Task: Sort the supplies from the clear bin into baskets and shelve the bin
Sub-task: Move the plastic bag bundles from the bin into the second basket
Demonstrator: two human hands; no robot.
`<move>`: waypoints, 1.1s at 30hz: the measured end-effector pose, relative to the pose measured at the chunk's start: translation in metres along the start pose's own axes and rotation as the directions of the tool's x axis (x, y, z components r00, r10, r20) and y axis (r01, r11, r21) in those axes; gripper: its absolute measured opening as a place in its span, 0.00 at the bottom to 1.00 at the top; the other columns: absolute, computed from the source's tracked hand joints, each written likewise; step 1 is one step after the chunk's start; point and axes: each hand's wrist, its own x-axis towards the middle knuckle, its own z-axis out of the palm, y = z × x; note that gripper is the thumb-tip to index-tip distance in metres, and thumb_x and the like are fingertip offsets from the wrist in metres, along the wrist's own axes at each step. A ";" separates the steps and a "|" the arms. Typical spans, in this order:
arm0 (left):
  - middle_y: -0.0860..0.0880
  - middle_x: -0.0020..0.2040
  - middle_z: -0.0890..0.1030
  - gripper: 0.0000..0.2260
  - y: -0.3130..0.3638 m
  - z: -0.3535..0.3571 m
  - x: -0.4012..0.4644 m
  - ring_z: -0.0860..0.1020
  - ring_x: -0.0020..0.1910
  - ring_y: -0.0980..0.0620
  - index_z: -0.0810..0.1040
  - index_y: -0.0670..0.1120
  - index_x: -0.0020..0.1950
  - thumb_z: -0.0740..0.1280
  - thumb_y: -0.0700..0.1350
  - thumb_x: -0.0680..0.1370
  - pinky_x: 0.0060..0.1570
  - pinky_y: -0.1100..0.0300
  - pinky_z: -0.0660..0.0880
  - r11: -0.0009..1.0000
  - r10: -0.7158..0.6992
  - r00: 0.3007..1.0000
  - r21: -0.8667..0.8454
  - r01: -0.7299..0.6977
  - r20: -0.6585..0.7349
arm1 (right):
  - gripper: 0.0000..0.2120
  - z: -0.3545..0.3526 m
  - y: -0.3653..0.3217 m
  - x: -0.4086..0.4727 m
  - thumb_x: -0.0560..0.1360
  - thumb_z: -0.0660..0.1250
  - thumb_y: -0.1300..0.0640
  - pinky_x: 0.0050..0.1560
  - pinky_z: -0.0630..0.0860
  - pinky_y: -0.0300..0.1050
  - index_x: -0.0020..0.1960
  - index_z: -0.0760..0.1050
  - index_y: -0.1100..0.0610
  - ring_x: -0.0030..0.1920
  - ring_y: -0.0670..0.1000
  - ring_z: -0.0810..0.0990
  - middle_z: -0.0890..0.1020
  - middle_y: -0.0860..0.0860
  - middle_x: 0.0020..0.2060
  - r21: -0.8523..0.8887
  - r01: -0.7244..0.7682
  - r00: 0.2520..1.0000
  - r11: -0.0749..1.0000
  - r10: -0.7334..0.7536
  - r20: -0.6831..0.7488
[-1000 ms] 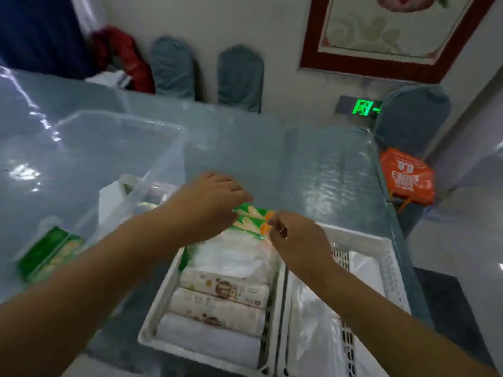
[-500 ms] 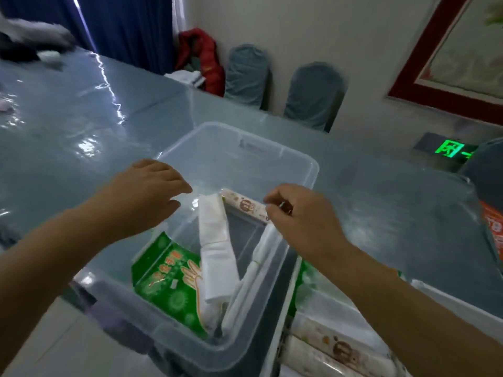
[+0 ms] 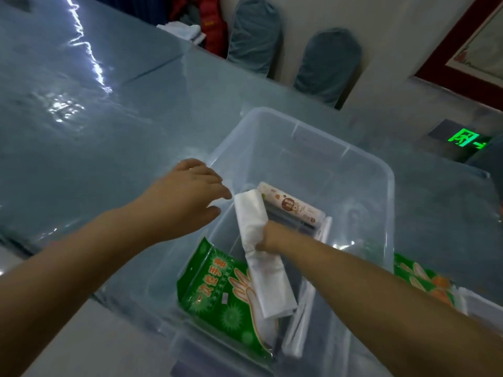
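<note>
The clear bin (image 3: 362, 170) stands on the blue table in front of me. Inside it lie a green glove packet (image 3: 217, 289), a long white plastic-wrapped roll (image 3: 261, 262) and a printed beige roll (image 3: 291, 206) at the back. My right hand (image 3: 268, 238) is down in the bin, fingers closed around the middle of the white roll. My left hand (image 3: 187, 194) hovers over the bin's left rim with fingers spread, holding nothing. Another green glove packet (image 3: 424, 281) shows at the right, beyond the bin wall.
The glossy blue table (image 3: 95, 148) stretches left and back. Two covered chairs (image 3: 326, 63) stand against the far wall, with red fabric (image 3: 212, 23) beside them. A white basket corner (image 3: 479, 303) peeks in at the lower right.
My view swung from the white baskets back to the bin. My right hand dropped into the bin and closed on the white roll. My left hand moved to the bin's left rim.
</note>
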 end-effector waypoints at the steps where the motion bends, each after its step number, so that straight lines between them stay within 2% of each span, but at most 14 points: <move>1: 0.53 0.59 0.80 0.14 -0.001 0.001 0.000 0.72 0.64 0.53 0.77 0.55 0.59 0.64 0.51 0.75 0.68 0.54 0.56 1.000 0.001 1.000 -0.006 -0.001 -0.006 | 0.34 0.011 -0.002 0.004 0.72 0.69 0.47 0.61 0.71 0.49 0.71 0.62 0.60 0.63 0.59 0.72 0.70 0.59 0.66 0.035 -0.047 0.998 0.998 0.049 -0.034; 3: 0.53 0.58 0.80 0.14 -0.002 0.003 0.001 0.71 0.64 0.53 0.77 0.55 0.60 0.63 0.51 0.75 0.68 0.55 0.54 1.000 0.006 1.000 0.013 -0.006 0.002 | 0.38 0.025 -0.004 0.006 0.69 0.72 0.47 0.60 0.72 0.51 0.71 0.59 0.61 0.63 0.60 0.73 0.69 0.59 0.66 0.144 -0.097 0.985 0.985 0.116 -0.131; 5: 0.55 0.57 0.80 0.15 -0.002 0.005 0.003 0.71 0.64 0.54 0.76 0.55 0.60 0.62 0.52 0.75 0.68 0.56 0.52 0.998 0.013 1.000 0.061 -0.014 0.016 | 0.38 0.029 -0.002 0.005 0.66 0.74 0.46 0.57 0.74 0.50 0.69 0.63 0.59 0.60 0.58 0.76 0.73 0.58 0.63 0.228 -0.081 0.978 0.970 0.122 -0.171; 8: 0.55 0.54 0.81 0.15 -0.001 0.007 0.002 0.71 0.62 0.54 0.76 0.54 0.59 0.61 0.53 0.74 0.67 0.55 0.51 0.989 0.032 0.999 0.146 -0.037 0.037 | 0.36 0.020 0.004 0.001 0.63 0.75 0.44 0.49 0.76 0.46 0.65 0.68 0.59 0.54 0.56 0.78 0.77 0.55 0.57 0.315 -0.086 0.987 0.945 0.124 -0.101; 12: 0.54 0.52 0.82 0.14 0.000 0.008 0.001 0.73 0.61 0.53 0.78 0.53 0.57 0.62 0.53 0.74 0.67 0.55 0.52 0.978 0.053 0.998 0.198 -0.057 0.025 | 0.34 -0.003 0.004 -0.011 0.64 0.76 0.46 0.32 0.72 0.41 0.63 0.69 0.60 0.39 0.50 0.77 0.76 0.52 0.45 0.501 -0.097 0.995 0.860 0.093 0.033; 14: 0.54 0.52 0.82 0.14 0.000 0.008 0.001 0.73 0.61 0.53 0.78 0.53 0.56 0.61 0.53 0.74 0.66 0.55 0.52 0.979 0.057 0.998 0.193 -0.060 0.023 | 0.30 -0.018 0.003 -0.021 0.66 0.75 0.48 0.33 0.73 0.42 0.62 0.70 0.59 0.40 0.51 0.77 0.77 0.52 0.45 0.559 -0.059 0.998 0.827 0.066 0.007; 17: 0.52 0.52 0.82 0.13 0.002 0.005 0.001 0.71 0.64 0.50 0.78 0.51 0.54 0.62 0.53 0.73 0.69 0.51 0.53 0.948 0.143 0.987 0.277 -0.158 0.072 | 0.22 -0.050 0.009 -0.049 0.69 0.73 0.53 0.39 0.75 0.39 0.60 0.74 0.59 0.43 0.53 0.78 0.80 0.54 0.45 0.708 0.098 0.989 0.699 0.007 -0.145; 19: 0.49 0.53 0.82 0.13 0.006 0.002 0.001 0.70 0.66 0.46 0.79 0.49 0.54 0.64 0.52 0.72 0.70 0.46 0.56 0.880 0.249 0.957 0.376 -0.289 0.151 | 0.11 -0.071 0.021 -0.075 0.71 0.70 0.54 0.40 0.75 0.39 0.50 0.79 0.59 0.40 0.53 0.78 0.80 0.55 0.40 0.738 0.209 0.962 0.642 0.001 -0.273; 21: 0.47 0.57 0.80 0.15 0.018 0.001 0.008 0.67 0.68 0.45 0.77 0.48 0.56 0.62 0.52 0.73 0.70 0.46 0.54 0.840 0.293 0.913 0.379 -0.388 0.285 | 0.07 -0.087 0.040 -0.098 0.72 0.69 0.52 0.39 0.73 0.42 0.40 0.78 0.56 0.38 0.53 0.78 0.80 0.53 0.36 0.649 0.283 0.886 0.706 0.066 -0.458; 24: 0.47 0.54 0.81 0.14 0.054 0.004 0.030 0.73 0.60 0.46 0.76 0.48 0.55 0.61 0.53 0.74 0.63 0.49 0.66 0.851 0.308 0.852 0.278 -0.446 0.424 | 0.10 -0.096 0.071 -0.125 0.72 0.67 0.49 0.35 0.71 0.39 0.39 0.77 0.57 0.34 0.49 0.76 0.78 0.50 0.33 0.528 0.332 0.658 0.782 0.208 -0.723; 26: 0.45 0.53 0.81 0.15 0.083 0.014 0.048 0.76 0.55 0.44 0.75 0.47 0.56 0.60 0.54 0.75 0.55 0.50 0.72 0.876 0.311 0.820 0.189 -0.443 0.480 | 0.15 -0.090 0.084 -0.136 0.72 0.66 0.49 0.25 0.62 0.31 0.31 0.69 0.56 0.28 0.44 0.68 0.71 0.47 0.27 0.546 0.387 0.469 0.743 0.352 -0.810; 27: 0.44 0.54 0.80 0.16 0.097 0.024 0.056 0.76 0.54 0.43 0.74 0.46 0.57 0.60 0.55 0.76 0.53 0.50 0.74 0.897 0.296 0.808 0.142 -0.418 0.509 | 0.17 -0.086 0.089 -0.138 0.73 0.66 0.50 0.23 0.62 0.31 0.29 0.65 0.55 0.27 0.44 0.66 0.70 0.47 0.26 0.578 0.432 0.392 0.692 0.433 -0.812; 30: 0.41 0.59 0.77 0.20 0.137 0.060 0.077 0.75 0.57 0.41 0.73 0.43 0.61 0.59 0.56 0.77 0.54 0.53 0.72 0.967 0.223 0.776 -0.036 -0.251 0.590 | 0.15 -0.069 0.102 -0.139 0.74 0.66 0.51 0.25 0.63 0.30 0.32 0.67 0.54 0.29 0.42 0.69 0.72 0.45 0.28 0.628 0.532 0.291 0.568 0.574 -0.765; 33: 0.40 0.64 0.75 0.24 0.165 0.105 0.090 0.74 0.61 0.42 0.71 0.41 0.65 0.58 0.57 0.78 0.60 0.52 0.69 0.969 0.108 0.703 -0.232 0.083 0.703 | 0.16 -0.058 0.110 -0.136 0.74 0.67 0.54 0.26 0.64 0.28 0.30 0.66 0.52 0.28 0.40 0.71 0.72 0.43 0.28 0.640 0.564 0.252 0.522 0.629 -0.735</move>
